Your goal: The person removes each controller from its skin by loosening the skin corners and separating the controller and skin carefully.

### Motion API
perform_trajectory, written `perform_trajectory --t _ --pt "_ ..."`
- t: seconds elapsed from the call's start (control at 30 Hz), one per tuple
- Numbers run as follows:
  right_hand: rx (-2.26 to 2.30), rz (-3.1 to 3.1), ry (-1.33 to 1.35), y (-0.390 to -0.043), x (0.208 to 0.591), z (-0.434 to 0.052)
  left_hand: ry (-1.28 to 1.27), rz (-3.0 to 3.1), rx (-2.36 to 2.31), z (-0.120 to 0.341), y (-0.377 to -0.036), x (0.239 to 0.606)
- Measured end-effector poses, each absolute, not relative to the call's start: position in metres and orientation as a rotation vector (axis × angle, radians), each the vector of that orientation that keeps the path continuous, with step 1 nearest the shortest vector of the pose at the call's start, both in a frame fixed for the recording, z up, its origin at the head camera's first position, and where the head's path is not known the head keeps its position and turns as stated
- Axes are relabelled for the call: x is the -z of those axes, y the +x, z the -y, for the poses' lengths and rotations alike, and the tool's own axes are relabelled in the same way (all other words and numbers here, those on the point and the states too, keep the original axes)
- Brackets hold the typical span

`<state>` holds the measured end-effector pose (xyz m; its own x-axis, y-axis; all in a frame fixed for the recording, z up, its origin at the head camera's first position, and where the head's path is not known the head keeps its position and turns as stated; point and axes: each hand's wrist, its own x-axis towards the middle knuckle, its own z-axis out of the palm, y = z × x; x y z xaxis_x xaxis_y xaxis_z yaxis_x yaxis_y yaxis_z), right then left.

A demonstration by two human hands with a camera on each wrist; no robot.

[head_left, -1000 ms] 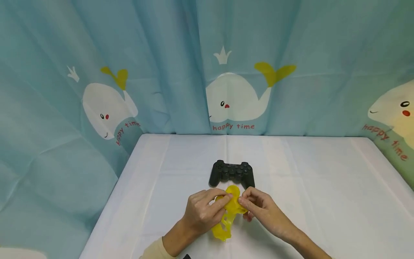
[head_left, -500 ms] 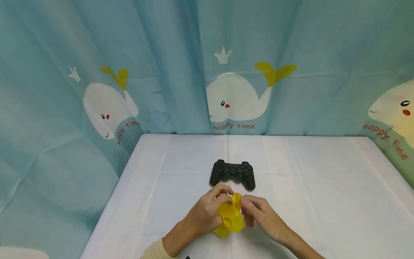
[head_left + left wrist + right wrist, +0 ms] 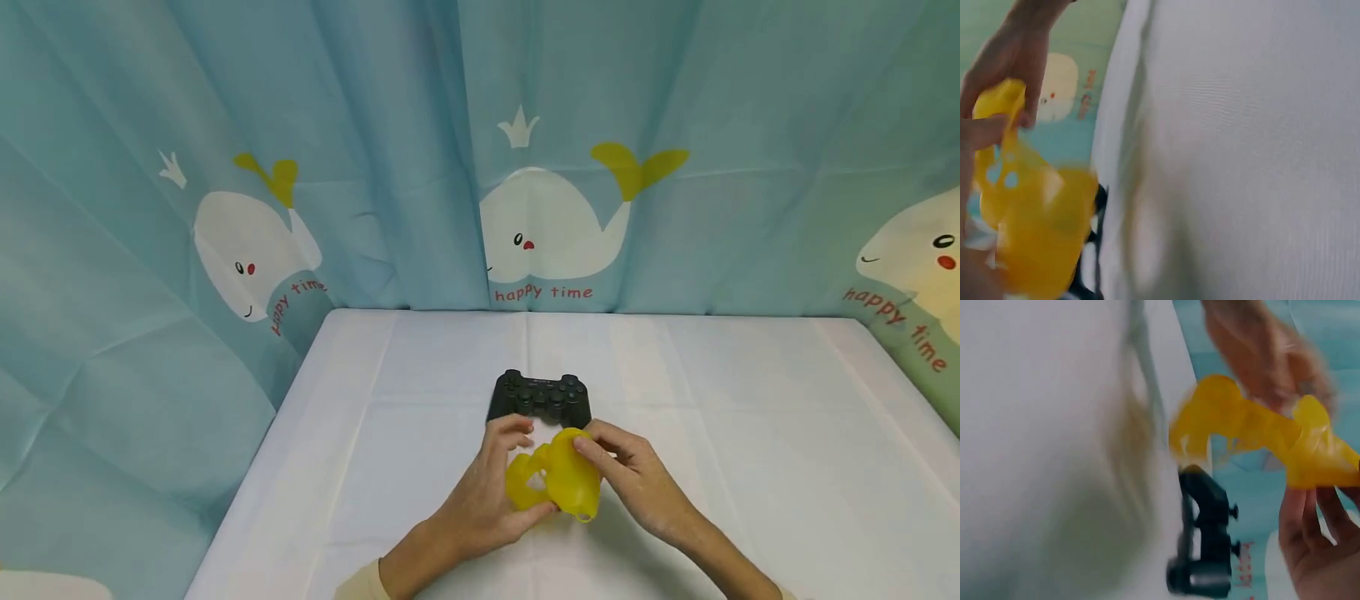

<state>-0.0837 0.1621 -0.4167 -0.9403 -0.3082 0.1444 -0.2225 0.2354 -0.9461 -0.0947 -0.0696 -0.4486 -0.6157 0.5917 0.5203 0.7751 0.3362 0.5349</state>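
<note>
Both hands hold a soft yellow silicone controller cover [image 3: 573, 475] with cut-out holes, raised over the near part of the table. The right hand [image 3: 648, 483] pinches its upper right edge, thumb on the near face and fingers behind. The left hand [image 3: 480, 504] has its thumb along the lower edge, while its other fingers arch around the left side. Seen from the right wrist, the cover [image 3: 1322, 456] is stretched lengthwise between the hands. A black game controller [image 3: 540, 393] lies just beyond, its grips partly hidden by the fingertips.
A white cloth covers the table [image 3: 720, 433]. Blue curtains [image 3: 390, 167] printed with whales hang along the back and left side, right up against the table's edge; a greener panel stands at the right.
The cover has been turned and opened out, swinging its rounded part to the right. The left fingers have spread from a tight pinch; the right hand has regripped the upper right edge. The controller stays put.
</note>
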Motion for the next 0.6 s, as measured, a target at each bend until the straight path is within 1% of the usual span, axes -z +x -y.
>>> perform_trajectory --t 0.1,0.2,0.47,0.53,0.6 --pt "1.862 -2.468 -0.587 -0.084 0.417 -0.17 -0.951 2.76 1.32 0.076 -0.097 0.451" --pt "1.808 -2.577 -0.687 -0.085 0.419 -0.177 -0.833 2.884 1.266 0.083 -0.102 0.452" --pt "1.551 -2.912 -0.904 -0.094 0.427 -0.203 -0.841 2.672 1.436 0.095 -0.113 0.443" --pt "1.503 -2.962 -0.927 -0.094 0.431 -0.209 -0.888 2.621 1.355 0.095 -0.114 0.442" --pt "1.477 -2.983 -0.971 -0.093 0.436 -0.213 -0.995 2.515 1.153 0.092 -0.113 0.441"
